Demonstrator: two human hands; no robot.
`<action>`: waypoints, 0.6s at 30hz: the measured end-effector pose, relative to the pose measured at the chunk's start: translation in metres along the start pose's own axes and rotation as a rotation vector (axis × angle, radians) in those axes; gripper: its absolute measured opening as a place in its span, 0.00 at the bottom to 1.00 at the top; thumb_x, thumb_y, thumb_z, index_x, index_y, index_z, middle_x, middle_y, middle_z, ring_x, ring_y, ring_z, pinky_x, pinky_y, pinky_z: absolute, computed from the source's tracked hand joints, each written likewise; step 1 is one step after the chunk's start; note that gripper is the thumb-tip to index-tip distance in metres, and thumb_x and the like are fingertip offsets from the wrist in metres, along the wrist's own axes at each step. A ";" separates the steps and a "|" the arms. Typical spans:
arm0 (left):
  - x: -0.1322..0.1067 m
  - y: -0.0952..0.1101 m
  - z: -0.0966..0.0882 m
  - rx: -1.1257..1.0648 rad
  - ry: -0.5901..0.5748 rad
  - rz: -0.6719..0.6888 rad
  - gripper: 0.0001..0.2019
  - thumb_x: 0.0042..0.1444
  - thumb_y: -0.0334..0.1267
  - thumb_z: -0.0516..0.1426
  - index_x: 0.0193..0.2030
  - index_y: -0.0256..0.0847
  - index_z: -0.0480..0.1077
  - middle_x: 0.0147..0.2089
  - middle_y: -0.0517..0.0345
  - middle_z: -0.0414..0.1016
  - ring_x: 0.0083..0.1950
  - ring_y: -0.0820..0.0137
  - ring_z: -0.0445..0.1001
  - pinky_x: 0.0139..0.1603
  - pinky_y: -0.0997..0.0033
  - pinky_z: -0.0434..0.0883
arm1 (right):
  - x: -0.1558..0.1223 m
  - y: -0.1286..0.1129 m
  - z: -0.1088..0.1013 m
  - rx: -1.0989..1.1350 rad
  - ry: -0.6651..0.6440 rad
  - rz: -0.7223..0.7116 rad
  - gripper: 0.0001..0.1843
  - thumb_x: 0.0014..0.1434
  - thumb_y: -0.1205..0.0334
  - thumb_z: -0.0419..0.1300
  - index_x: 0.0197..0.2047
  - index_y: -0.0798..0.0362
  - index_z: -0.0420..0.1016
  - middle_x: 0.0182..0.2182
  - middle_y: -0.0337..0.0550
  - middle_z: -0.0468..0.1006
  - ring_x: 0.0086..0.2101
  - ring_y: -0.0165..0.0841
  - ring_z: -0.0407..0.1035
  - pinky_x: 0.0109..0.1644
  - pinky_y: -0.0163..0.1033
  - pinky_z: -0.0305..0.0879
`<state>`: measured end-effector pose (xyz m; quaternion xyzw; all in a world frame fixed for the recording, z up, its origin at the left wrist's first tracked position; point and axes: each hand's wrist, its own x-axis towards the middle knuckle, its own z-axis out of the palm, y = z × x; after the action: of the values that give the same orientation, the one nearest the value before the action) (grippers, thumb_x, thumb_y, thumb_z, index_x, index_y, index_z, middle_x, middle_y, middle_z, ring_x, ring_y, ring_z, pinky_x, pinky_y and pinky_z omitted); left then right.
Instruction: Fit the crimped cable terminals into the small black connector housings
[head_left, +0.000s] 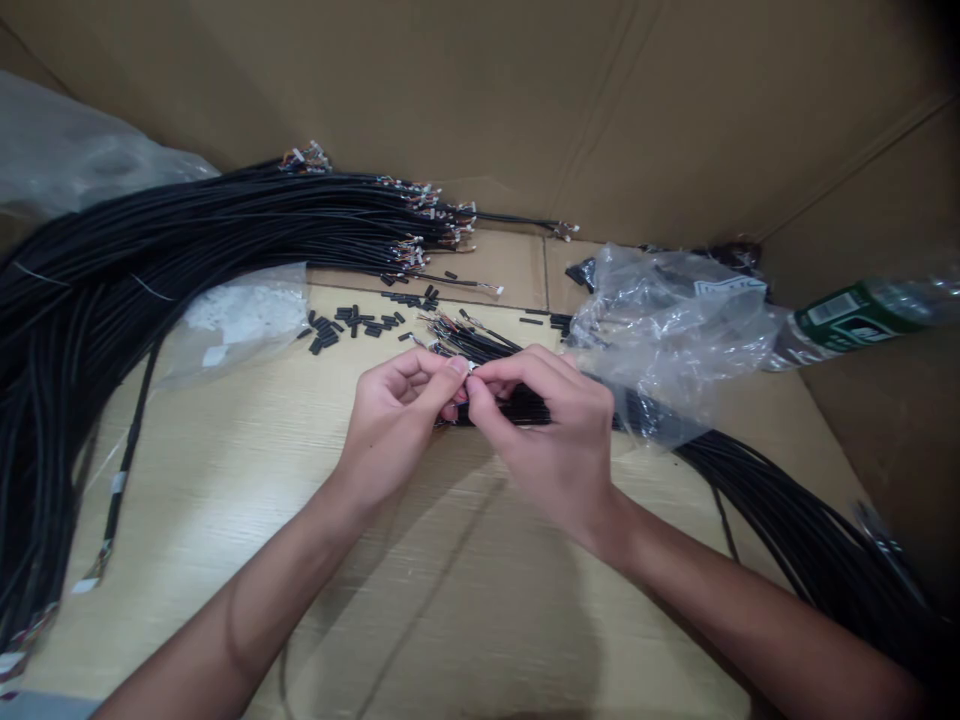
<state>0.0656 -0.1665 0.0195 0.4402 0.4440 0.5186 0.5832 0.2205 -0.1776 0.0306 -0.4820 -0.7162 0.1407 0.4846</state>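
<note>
My left hand (409, 405) and my right hand (551, 430) meet fingertip to fingertip over the middle of the table. Between the left thumb and fingers sits a small white connector (470, 367). The right thumb and forefinger pinch at its other side, perhaps on a thin wire; the fingers cover most of it. Just behind and under my hands lies a bundle of black cables (487, 345) with bare coloured wire ends, running off to the lower right.
A thick bundle of black cables (247, 220) with white connectors fills the left. Short black tubes (352, 322) lie scattered near a bag of white connectors (244, 310). A clear plastic bag (667, 310) and a green-labelled bottle (855, 315) lie right. Cardboard walls (480, 90) rise behind.
</note>
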 end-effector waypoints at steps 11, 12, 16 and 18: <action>-0.004 0.005 0.002 0.000 -0.037 0.040 0.14 0.63 0.44 0.69 0.32 0.37 0.76 0.30 0.61 0.73 0.32 0.79 0.69 0.34 0.81 0.68 | 0.002 -0.002 -0.001 0.023 0.061 -0.024 0.07 0.62 0.71 0.64 0.32 0.52 0.74 0.28 0.35 0.76 0.29 0.29 0.67 0.41 0.42 0.62; -0.004 0.005 0.002 -0.003 -0.041 0.043 0.14 0.63 0.44 0.69 0.32 0.37 0.76 0.30 0.61 0.74 0.32 0.79 0.69 0.35 0.81 0.69 | 0.003 -0.002 -0.001 0.030 0.064 -0.030 0.08 0.61 0.72 0.64 0.32 0.52 0.74 0.28 0.34 0.75 0.29 0.28 0.66 0.41 0.41 0.62; -0.002 0.003 0.001 -0.001 -0.052 0.055 0.14 0.63 0.45 0.69 0.33 0.37 0.77 0.30 0.61 0.74 0.31 0.79 0.70 0.34 0.81 0.69 | 0.005 -0.002 -0.001 0.051 0.047 -0.030 0.08 0.61 0.74 0.64 0.31 0.54 0.74 0.28 0.34 0.75 0.29 0.27 0.66 0.40 0.40 0.62; -0.002 0.002 0.001 0.004 -0.053 0.063 0.14 0.64 0.45 0.68 0.34 0.37 0.77 0.30 0.61 0.74 0.31 0.79 0.70 0.34 0.81 0.69 | 0.005 -0.003 -0.001 0.074 0.037 -0.001 0.08 0.60 0.74 0.64 0.30 0.54 0.75 0.27 0.35 0.75 0.30 0.27 0.66 0.39 0.39 0.62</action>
<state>0.0659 -0.1680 0.0218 0.4688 0.4155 0.5238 0.5772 0.2197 -0.1756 0.0358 -0.4660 -0.7017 0.1581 0.5152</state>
